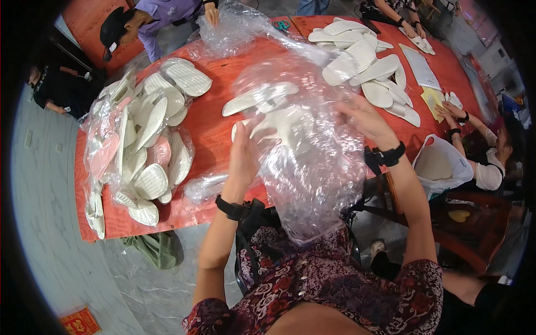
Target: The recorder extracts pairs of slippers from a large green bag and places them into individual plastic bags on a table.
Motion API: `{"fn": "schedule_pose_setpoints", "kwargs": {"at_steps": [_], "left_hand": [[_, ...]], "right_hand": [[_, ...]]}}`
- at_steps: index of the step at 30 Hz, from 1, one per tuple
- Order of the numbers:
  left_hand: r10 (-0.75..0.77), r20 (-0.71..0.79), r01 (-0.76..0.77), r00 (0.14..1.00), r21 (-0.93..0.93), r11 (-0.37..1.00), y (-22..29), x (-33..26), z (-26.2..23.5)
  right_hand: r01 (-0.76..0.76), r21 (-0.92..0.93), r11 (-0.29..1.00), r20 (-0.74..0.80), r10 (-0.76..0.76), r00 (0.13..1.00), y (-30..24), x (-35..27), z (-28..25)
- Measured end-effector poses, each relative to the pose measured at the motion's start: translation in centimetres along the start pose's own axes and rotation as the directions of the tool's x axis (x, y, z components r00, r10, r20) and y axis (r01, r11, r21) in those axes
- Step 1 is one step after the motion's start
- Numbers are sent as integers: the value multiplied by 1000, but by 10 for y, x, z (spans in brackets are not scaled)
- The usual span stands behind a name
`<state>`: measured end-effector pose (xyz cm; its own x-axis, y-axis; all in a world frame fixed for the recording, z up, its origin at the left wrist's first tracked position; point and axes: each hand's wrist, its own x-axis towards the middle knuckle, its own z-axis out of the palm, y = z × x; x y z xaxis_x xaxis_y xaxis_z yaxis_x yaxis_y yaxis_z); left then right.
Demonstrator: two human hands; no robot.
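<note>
A large crinkled clear plastic bag [318, 178] spreads between my hands, over the table edge and down towards my lap. White slippers [259, 99] lie at its far end, partly covered by the film; glare and blur hide their outlines. My left hand [243, 159] is upright at the bag's left side, fingers stretched out beside the white slippers. On the other side my right hand [368, 121] has its fingers extended against the film, somewhat smeared by motion. Neither hand shows a clear grip.
Bagged white and pink slippers [148, 139] are heaped on the red table [206, 131] at left. Loose white slippers [363, 61] lie at far right. Co-workers stand or sit around, one touching clear film [231, 30]. A white bag [441, 167] stands at right near a wooden chair [474, 223].
</note>
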<state>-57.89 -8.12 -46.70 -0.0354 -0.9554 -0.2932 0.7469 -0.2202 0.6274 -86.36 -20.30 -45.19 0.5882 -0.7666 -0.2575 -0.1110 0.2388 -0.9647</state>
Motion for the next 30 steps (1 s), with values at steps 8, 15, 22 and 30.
{"fn": "schedule_pose_setpoints", "kwargs": {"at_steps": [8, 15, 22, 30], "left_hand": [[258, 325, -237, 910, 918, -318, -94, 22, -75], [201, 496, -365, 844, 808, -463, -109, 61, -65], [214, 544, -363, 811, 756, -546, -88, 73, -72], [302, 591, -348, 748, 737, -579, -66, 97, -80]], "right_hand": [[54, 446, 894, -213, 47, 976, 42, -41, -50], [-209, 354, 912, -27, 233, 972, 91, -28, 0], [-228, -279, 933, 288, 308, 907, 157, -28, 8], [-161, -520, 839, 388, 400, 831, 171, 2, 4]]}}
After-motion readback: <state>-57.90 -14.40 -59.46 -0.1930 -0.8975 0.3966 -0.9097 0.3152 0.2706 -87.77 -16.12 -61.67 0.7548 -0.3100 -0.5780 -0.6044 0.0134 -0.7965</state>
